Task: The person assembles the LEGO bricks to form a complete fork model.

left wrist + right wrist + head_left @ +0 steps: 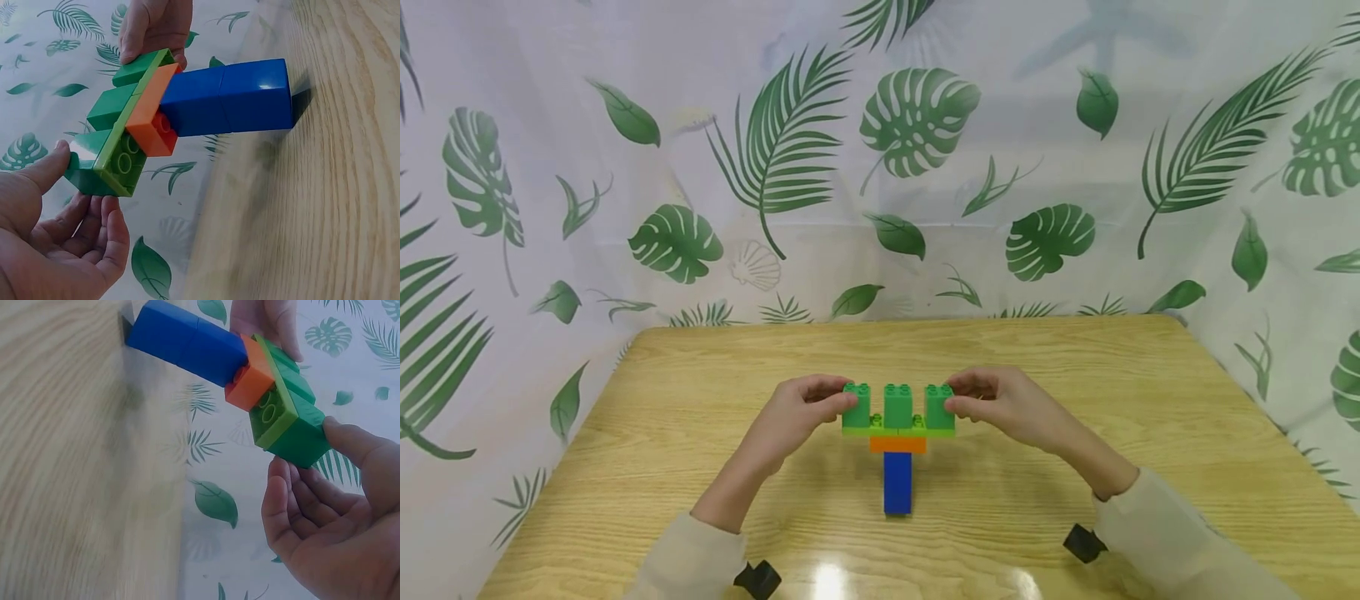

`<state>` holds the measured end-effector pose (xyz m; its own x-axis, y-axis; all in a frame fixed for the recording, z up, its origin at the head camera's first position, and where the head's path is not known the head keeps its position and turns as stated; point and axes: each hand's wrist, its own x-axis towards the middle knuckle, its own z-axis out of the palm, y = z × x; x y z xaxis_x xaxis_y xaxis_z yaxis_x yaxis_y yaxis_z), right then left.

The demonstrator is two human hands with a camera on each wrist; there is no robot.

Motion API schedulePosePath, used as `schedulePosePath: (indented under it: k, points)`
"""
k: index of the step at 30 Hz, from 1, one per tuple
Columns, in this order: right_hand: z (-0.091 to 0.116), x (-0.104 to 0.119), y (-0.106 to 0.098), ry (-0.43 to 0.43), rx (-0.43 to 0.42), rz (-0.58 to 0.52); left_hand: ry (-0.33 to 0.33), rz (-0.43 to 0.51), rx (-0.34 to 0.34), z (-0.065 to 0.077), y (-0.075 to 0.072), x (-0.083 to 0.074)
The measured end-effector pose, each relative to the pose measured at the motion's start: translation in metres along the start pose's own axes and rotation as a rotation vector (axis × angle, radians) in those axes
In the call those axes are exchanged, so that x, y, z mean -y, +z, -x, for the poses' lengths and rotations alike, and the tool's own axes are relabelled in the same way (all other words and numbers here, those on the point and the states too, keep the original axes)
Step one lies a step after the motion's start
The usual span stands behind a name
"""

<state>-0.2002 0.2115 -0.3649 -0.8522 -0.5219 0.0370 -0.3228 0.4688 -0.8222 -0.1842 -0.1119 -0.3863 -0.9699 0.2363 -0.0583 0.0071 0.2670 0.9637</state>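
Note:
A T-shaped build of toy building blocks stands upright between my two hands. Its stem is two stacked blue blocks [225,97], the lower end at the tabletop. Above the stem sits an orange block [897,445], then a flat lime-green layer [275,412]. Three green blocks crown it, spaced apart in a row. With thumb and fingers, my left hand [797,412] pinches the left green block [857,407]. The right green block [939,408] is pinched likewise by my right hand [1007,404]. Neither hand touches the middle green block [898,407].
The wood-grain table [700,367] spreads around the build. A white leaf-print curtain [820,250] hangs behind the table and along both sides. Near each sleeve there is a small black device, one at the left [760,579] and one at the right [1084,543].

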Motion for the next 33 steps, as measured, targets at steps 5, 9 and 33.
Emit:
schedulePosePath:
  k: [5, 9, 33]
  points:
    - [-0.01, -0.008, -0.002, 0.015, 0.021, -0.024, -0.012, 0.028, -0.03, -0.009, 0.002, 0.005]
    - [-0.019, -0.015, -0.004, 0.028, 0.036, -0.063, -0.018, 0.044, -0.054, -0.018, 0.005, 0.01]
    - [-0.065, -0.049, 0.007, 0.217, -0.047, -0.307, -0.119, 0.089, -0.28, -0.063, 0.019, 0.026]
